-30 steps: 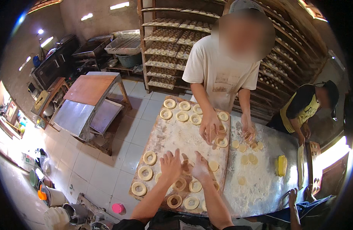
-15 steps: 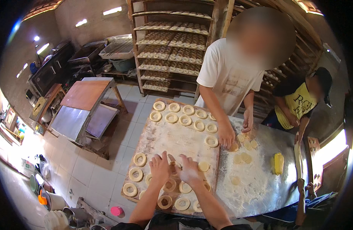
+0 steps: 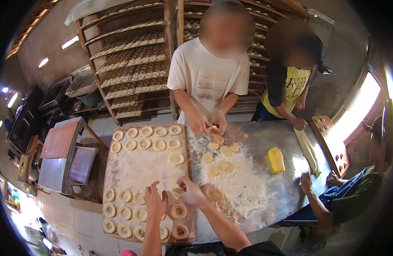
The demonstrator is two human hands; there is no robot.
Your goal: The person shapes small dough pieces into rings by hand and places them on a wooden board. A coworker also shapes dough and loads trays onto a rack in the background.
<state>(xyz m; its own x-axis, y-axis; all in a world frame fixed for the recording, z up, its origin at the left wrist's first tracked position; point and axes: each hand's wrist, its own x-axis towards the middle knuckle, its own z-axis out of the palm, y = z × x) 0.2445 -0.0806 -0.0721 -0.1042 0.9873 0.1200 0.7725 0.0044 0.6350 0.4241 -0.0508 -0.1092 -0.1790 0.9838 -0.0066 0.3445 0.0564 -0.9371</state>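
Observation:
A floured wooden board [image 3: 147,168] in front of me carries rows of pale dough rings [image 3: 124,195]. My left hand [image 3: 155,202] is over its near part, fingers apart and empty, among the rings. Beside it, my right hand [image 3: 190,192] has its fingers closed on the edge of a small flat dough round [image 3: 177,191] near the board's right edge. Just below my right hand lie a dough ring with a darker centre [image 3: 178,211] and another such ring [image 3: 180,232]. My left hand and forearm hide some of the rings.
Across the table, a person in a white shirt [image 3: 211,74] handles dough near several flat dough rounds [image 3: 225,151] on the floured metal tabletop [image 3: 256,141]. A yellow block [image 3: 275,160] and a long dough strip [image 3: 306,151] lie to the right, where others work. Loaded racks [image 3: 132,64] stand behind.
The view has swung to the right. My hands have drawn apart from one ring; the right has moved to the dough round at the board's edge. The person opposite now holds dough in both hands.

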